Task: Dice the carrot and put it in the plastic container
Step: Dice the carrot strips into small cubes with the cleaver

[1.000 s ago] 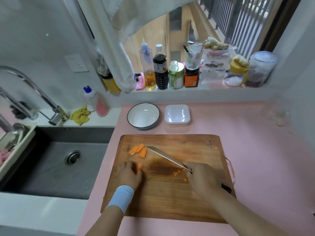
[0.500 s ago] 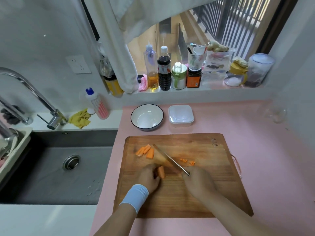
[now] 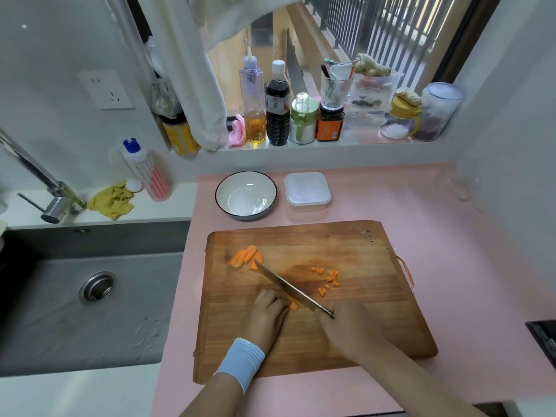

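Left hand (image 3: pixel 266 314): curled, fingertips pinning a carrot piece (image 3: pixel 294 306) to the board (image 3: pixel 376 326), lower centre of the frame; a pale blue wristband (image 3: pixel 240 361) sits on the wrist.
Right hand (image 3: pixel 346 329): closed round the handle of the knife (image 3: pixel 290 288); handle hidden inside the grip.
Knife: long axis diagonal, tip toward the upper left of the board, heel at the lower right; blade lies just right of the held piece, touching or nearly so.
Carrot piece: short orange stub between fingertips and blade; too little shows to tell its long axis.
Sticks (image 3: pixel 245 257): a few lengths at the board's upper left, long axes running upper right to lower left, beside the knife tip.
Dice (image 3: pixel 329 278): small cubes scattered right of the blade, mid-board.
Container (image 3: pixel 307 191): white, square, on the pink table (image 3: pixel 451 266) above the board, right of the bowl (image 3: pixel 245 195).
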Demonstrator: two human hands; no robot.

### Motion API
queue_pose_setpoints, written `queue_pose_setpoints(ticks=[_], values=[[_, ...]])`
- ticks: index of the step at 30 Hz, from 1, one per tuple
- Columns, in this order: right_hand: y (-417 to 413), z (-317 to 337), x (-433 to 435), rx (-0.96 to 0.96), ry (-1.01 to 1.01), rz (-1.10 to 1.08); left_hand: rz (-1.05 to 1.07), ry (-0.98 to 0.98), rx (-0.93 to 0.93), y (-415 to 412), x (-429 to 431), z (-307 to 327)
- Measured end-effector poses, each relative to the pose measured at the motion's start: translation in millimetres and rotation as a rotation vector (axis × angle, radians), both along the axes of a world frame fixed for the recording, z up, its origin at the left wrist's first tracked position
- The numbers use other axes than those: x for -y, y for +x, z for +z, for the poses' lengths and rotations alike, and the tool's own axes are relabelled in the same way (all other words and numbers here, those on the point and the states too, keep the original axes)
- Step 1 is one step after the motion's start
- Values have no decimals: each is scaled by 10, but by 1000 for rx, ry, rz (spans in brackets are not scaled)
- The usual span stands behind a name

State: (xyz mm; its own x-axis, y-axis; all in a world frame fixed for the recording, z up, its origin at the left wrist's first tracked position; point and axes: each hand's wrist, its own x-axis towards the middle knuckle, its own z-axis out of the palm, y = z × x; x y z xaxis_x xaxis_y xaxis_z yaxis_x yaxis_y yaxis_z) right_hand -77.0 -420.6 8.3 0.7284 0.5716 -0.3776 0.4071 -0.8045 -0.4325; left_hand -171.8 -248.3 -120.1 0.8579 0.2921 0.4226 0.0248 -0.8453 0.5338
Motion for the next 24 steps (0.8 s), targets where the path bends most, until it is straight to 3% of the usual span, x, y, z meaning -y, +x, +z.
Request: queue_pose_setpoints(ticks=[12, 24], values=[[-71, 60, 21, 219, -47, 215, -18, -16, 57, -40, 10, -17], [-54, -43, 121, 139, -63, 175, 2, -43, 29, -41, 13, -23]])
